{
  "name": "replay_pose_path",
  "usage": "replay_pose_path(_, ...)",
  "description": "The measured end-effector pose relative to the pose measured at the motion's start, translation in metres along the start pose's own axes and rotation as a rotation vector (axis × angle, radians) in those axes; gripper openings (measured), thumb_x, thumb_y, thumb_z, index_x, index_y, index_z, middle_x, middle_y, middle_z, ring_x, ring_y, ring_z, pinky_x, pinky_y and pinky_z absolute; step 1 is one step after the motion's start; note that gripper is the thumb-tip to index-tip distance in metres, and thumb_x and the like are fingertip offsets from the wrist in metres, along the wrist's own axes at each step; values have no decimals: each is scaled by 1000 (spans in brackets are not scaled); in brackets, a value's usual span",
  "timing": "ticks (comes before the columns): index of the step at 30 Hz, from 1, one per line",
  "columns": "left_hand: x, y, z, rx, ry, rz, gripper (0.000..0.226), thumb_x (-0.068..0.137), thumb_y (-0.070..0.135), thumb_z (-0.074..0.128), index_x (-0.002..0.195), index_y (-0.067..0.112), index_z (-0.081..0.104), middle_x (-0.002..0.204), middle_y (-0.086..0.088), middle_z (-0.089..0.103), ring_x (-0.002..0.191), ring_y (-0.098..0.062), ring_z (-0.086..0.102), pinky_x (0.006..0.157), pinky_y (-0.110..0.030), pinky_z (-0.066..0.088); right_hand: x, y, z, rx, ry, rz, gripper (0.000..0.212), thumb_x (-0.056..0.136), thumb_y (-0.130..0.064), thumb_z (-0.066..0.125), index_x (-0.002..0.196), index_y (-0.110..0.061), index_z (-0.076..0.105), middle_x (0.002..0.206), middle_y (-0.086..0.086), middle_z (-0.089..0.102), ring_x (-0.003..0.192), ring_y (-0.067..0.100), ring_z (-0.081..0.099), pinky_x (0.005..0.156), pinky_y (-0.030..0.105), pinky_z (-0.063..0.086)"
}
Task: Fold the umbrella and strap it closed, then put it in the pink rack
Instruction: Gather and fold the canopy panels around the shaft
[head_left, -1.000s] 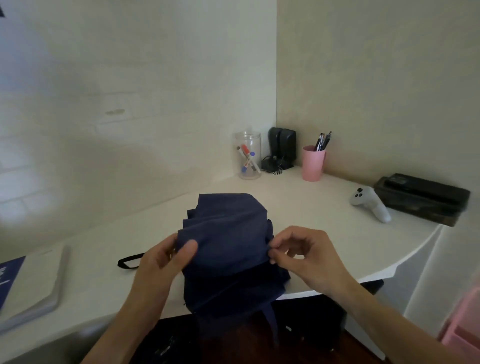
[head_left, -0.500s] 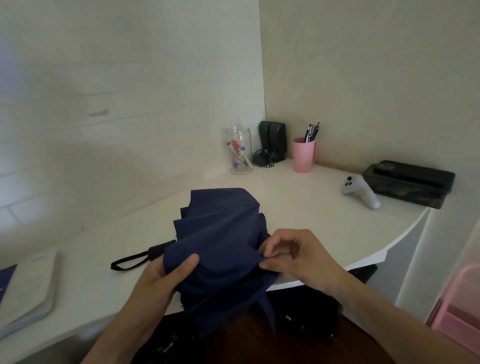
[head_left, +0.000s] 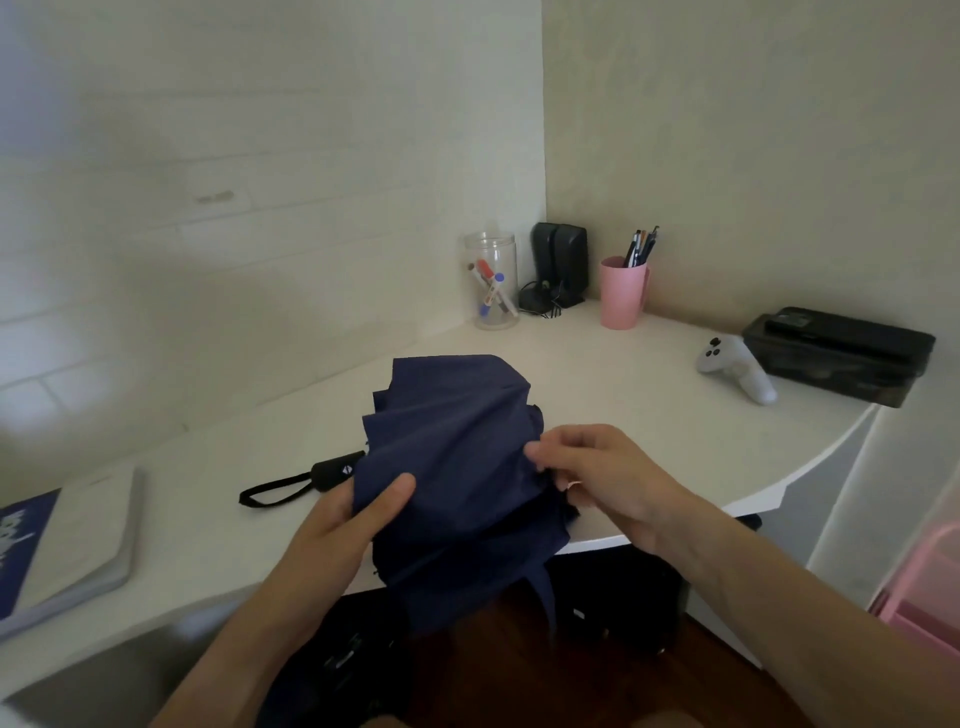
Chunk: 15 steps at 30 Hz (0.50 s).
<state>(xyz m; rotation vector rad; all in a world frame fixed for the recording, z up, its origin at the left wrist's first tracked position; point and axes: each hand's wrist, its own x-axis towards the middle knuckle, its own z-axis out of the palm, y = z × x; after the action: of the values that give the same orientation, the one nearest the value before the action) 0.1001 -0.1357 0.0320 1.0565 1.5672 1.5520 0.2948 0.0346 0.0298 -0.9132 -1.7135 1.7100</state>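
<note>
Navy umbrella (head_left: 457, 467) lies at the worktop (head_left: 649, 426) edge, canopy loose. Left hand (head_left: 343, 525) grips its near side, thumb on top; right hand (head_left: 597, 478) pinches a pleat. Folding is underway; next, likely gather pleats, wrap the strap.

The navy folding umbrella (head_left: 457, 457) has a thin, matt woven cloth canopy, creased into soft folds; its black handle (head_left: 335, 470) looks like matt plastic, with a black fabric wrist loop (head_left: 270, 492). The white desk top (head_left: 613, 384) is smooth with a low sheen. The clear jar (head_left: 491, 280) is glossy, transparent plastic or glass. The pink cup (head_left: 622, 293) is matt plastic. The floor (head_left: 519, 675) is dark polished wood.
</note>
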Motion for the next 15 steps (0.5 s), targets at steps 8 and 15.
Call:
replay_pose_path(8,-10,-15,-8,182,65,9,19,91,23,71,86,10,84,89,-6,83,84,-14,77,70,-18,58,0,4,1,204,15,22,22,88,-7,75,105,3,66,90,18,71,66,21,73,62,22,61)
replay_pose_path(15,-19,-26,-17,387,161,28,51,93,36,69,51,15,51,52,5,47,54,-9,43,60,-27,34,-2,10,-2,-5,38,6,44,68,6,86,108,-6,70,90,10,77,83,27,73,64,28,56)
